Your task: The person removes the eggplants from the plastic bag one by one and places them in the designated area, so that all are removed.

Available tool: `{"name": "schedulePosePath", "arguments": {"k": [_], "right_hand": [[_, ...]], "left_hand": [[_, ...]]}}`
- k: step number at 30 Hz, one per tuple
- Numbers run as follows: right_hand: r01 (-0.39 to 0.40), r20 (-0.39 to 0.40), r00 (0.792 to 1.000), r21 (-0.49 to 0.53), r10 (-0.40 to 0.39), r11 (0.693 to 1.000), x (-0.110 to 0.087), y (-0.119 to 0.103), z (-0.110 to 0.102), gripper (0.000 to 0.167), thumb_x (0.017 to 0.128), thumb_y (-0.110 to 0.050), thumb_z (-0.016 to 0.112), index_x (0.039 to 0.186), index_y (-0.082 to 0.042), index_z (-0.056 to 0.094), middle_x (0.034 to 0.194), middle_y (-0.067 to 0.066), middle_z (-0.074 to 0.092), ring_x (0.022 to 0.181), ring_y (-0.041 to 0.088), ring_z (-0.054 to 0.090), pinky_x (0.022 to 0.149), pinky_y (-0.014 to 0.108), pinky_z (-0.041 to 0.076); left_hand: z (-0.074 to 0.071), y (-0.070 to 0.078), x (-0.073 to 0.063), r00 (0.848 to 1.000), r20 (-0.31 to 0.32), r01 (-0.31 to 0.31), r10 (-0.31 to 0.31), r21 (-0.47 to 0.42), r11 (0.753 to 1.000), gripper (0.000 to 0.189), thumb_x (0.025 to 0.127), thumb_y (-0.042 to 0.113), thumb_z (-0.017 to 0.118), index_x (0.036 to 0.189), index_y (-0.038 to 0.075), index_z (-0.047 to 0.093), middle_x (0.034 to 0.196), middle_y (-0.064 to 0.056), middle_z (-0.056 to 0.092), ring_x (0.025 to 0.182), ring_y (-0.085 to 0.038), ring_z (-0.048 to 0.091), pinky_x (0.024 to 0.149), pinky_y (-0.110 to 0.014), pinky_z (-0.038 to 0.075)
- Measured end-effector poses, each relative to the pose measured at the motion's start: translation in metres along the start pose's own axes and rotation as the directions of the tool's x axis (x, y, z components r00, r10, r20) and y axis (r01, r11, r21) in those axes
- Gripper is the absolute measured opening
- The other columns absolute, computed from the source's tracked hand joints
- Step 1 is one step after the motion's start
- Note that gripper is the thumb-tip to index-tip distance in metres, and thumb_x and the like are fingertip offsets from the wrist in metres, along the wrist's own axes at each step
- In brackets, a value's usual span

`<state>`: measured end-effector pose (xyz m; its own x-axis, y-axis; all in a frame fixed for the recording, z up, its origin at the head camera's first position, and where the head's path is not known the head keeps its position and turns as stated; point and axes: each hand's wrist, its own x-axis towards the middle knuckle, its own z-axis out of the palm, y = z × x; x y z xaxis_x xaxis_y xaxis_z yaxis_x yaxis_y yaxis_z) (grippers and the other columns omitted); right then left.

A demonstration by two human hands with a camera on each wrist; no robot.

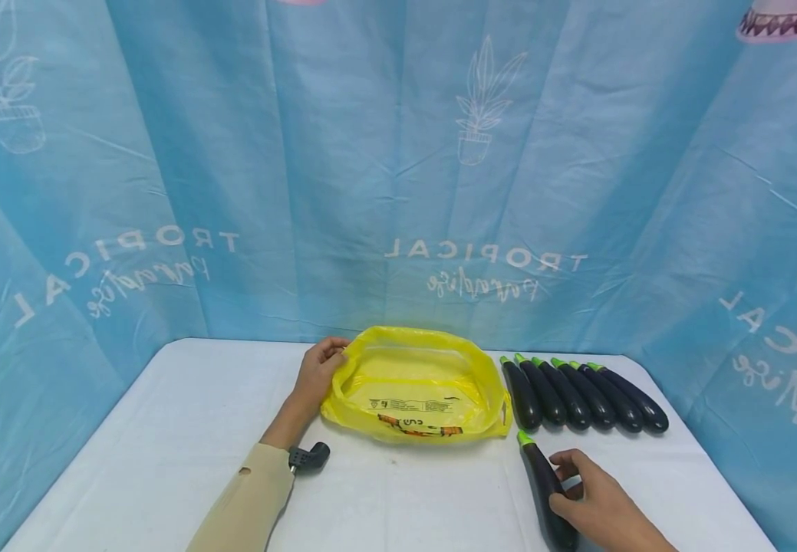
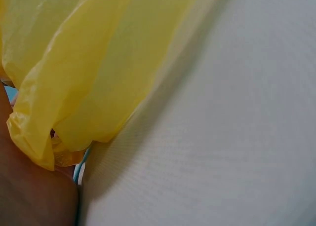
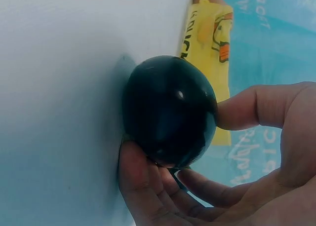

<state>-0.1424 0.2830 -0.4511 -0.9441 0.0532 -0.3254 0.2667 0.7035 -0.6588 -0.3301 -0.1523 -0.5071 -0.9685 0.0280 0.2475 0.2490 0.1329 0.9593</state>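
Note:
A yellow plastic bag [image 1: 405, 431] with dark print stands with its mouth wide at the middle of the table. At its left rim, my left hand [image 1: 318, 374] holds the plastic; in the left wrist view, folds of the bag [image 2: 98, 73] lie against the hand and hide most fingers. To the front right, my right hand [image 1: 594, 491] grips a dark glossy eggplant [image 1: 541, 479] with a green stem that points toward the bag. Seen end-on in the right wrist view, the eggplant [image 3: 168, 107] sits between thumb and curled fingers, close over the tabletop.
Several more eggplants [image 1: 571, 402] lie side by side in a row right of the bag, stems toward the back. A white cloth [image 1: 129, 452] covers the table. Blue printed curtains [image 1: 343, 192] enclose it at the back and sides.

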Motion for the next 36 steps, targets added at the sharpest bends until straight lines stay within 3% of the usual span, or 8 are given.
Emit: {"name": "schedulePosePath", "arguments": {"k": [23,30,36], "right_hand": [[-0.017,-0.019,1.0,-0.094,0.015,0.995,0.002,0.001,0.0,0.056,0.089,-0.025,0.079,0.132,0.005,0.058,0.108,0.009,0.068,0.094,0.023,0.065,0.078,0.045,0.06],[0.011,-0.055,0.998,-0.131,-0.018,0.991,0.005,0.001,-0.006,0.062,0.091,-0.034,0.081,0.133,0.005,0.058,0.11,0.009,0.067,0.092,0.021,0.066,0.077,0.044,0.059],[0.041,-0.119,0.991,-0.132,-0.057,0.99,0.008,0.002,-0.016,0.061,0.092,-0.032,0.08,0.136,0.004,0.058,0.116,0.014,0.067,0.093,0.022,0.067,0.073,0.043,0.059]], "left_hand": [[0.001,0.004,-0.001,1.0,0.005,-0.017,0.017,-0.005,1.0,0.029,0.101,0.003,0.053,0.126,-0.004,0.066,0.109,-0.02,0.067,0.09,-0.017,0.062,0.077,-0.021,0.053],[-0.001,0.006,-0.001,1.0,0.004,-0.022,0.022,0.035,0.999,0.028,0.104,0.009,0.053,0.125,-0.001,0.068,0.108,-0.017,0.067,0.089,-0.019,0.061,0.076,-0.022,0.052],[-0.008,0.012,-0.002,0.999,0.05,-0.027,0.022,0.116,0.993,0.028,0.107,0.017,0.052,0.126,0.003,0.068,0.118,-0.014,0.069,0.1,-0.022,0.063,0.086,-0.026,0.053]]}}
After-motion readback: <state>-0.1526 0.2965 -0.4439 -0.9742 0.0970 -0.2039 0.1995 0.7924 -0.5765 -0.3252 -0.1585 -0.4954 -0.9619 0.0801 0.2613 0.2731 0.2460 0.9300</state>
